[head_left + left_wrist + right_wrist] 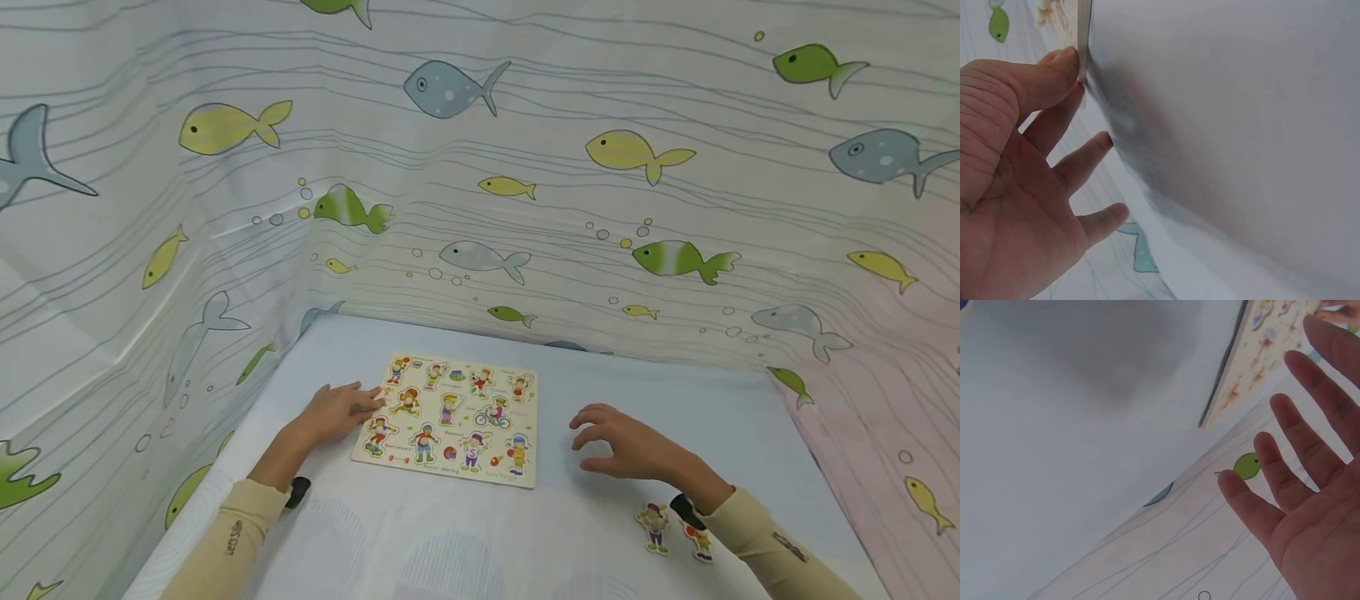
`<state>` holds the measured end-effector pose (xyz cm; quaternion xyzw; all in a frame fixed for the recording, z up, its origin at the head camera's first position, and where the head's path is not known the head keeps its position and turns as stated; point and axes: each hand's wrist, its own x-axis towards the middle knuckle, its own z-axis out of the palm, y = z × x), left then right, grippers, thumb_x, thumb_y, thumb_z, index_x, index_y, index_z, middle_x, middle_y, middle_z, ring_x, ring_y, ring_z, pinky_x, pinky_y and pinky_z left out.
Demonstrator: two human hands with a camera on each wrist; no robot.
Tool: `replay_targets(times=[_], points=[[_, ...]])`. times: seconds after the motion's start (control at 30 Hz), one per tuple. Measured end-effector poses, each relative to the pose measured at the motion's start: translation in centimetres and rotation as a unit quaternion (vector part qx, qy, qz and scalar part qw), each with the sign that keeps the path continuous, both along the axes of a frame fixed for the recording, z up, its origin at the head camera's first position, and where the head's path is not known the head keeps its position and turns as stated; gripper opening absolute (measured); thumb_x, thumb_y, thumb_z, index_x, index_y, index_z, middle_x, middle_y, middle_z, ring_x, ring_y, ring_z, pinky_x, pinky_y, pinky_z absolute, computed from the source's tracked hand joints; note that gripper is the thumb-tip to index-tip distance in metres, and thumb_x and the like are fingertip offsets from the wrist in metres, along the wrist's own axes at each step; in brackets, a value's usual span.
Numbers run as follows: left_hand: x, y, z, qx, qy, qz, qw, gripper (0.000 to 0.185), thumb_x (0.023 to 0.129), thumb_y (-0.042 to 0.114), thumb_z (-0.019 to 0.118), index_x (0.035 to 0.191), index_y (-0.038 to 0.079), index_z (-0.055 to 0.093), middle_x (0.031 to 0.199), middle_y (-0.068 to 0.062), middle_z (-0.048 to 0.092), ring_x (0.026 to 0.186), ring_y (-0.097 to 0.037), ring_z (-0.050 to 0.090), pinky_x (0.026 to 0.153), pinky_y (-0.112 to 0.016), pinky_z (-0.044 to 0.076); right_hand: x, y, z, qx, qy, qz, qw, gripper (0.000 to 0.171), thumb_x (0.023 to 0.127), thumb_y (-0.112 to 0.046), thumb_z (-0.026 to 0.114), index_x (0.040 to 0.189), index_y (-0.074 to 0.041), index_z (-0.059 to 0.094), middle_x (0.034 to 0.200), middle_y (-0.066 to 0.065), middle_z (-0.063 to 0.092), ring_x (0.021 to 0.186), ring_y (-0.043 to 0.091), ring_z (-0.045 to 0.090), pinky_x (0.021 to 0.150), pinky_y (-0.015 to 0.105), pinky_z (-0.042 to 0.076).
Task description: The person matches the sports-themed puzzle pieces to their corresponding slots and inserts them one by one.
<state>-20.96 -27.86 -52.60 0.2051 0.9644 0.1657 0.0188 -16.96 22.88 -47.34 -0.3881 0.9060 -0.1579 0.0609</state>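
Note:
A wooden puzzle board [448, 433] with figures of children playing sports lies flat on the table. At its left edge my left hand [343, 412] pinches the board between thumb [1054, 75] and index finger, the other fingers spread apart. To the right of the board, my right hand [618, 442] hovers with loosely bent fingers and holds nothing. Below the right wrist lie two loose puzzle pieces: a child figure in purple trousers [655, 529] and one in orange and yellow [702, 546], partly covered by the wrist strap.
The table [420, 533] wears a pale cloth with faint round patterns. Behind it and along both sides hang curtains [555, 217] printed with green, yellow and blue fish. Each wrist carries a small black device [298, 492] beside a beige sleeve.

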Motion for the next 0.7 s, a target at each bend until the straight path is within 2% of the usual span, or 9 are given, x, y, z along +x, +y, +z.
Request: replay_targets(times=[0.2, 0.4, 0.7], points=[[0.0, 0.0, -0.2, 0.003, 0.000, 0.002, 1.0000, 0.034, 0.093, 0.017, 0.068, 0.126, 0.012, 0.068, 0.141, -0.006, 0.055, 0.132, -0.048, 0.042, 0.100, -0.078, 0.020, 0.8, 1.5, -0.1, 0.023, -0.028, -0.002, 0.999, 0.020, 0.082, -0.025, 0.082, 0.101, -0.022, 0.076, 0.126, 0.003, 0.062, 0.127, 0.030, 0.046, 0.102, 0.053, 0.043], [-0.1, -0.1, -0.3, 0.003, 0.000, 0.004, 1.0000, 0.034, 0.092, 0.016, 0.069, 0.126, 0.012, 0.068, 0.140, -0.006, 0.055, 0.132, -0.047, 0.043, 0.099, -0.078, 0.021, 1.3, 3.1, -0.6, 0.035, -0.035, 0.000, 0.999, 0.019, 0.083, -0.027, 0.080, 0.101, -0.023, 0.076, 0.125, 0.003, 0.062, 0.126, 0.030, 0.047, 0.100, 0.054, 0.044], [0.1, 0.0, -0.1, 0.004, 0.005, -0.003, 1.0000, 0.034, 0.093, 0.016, 0.068, 0.126, 0.011, 0.068, 0.140, -0.007, 0.055, 0.131, -0.048, 0.043, 0.099, -0.078, 0.021, 2.2, 4.8, -1.4, 0.041, -0.072, -0.026, 0.996, 0.018, 0.081, -0.027, 0.082, 0.098, -0.024, 0.077, 0.124, 0.003, 0.062, 0.125, 0.034, 0.047, 0.099, 0.058, 0.043]])
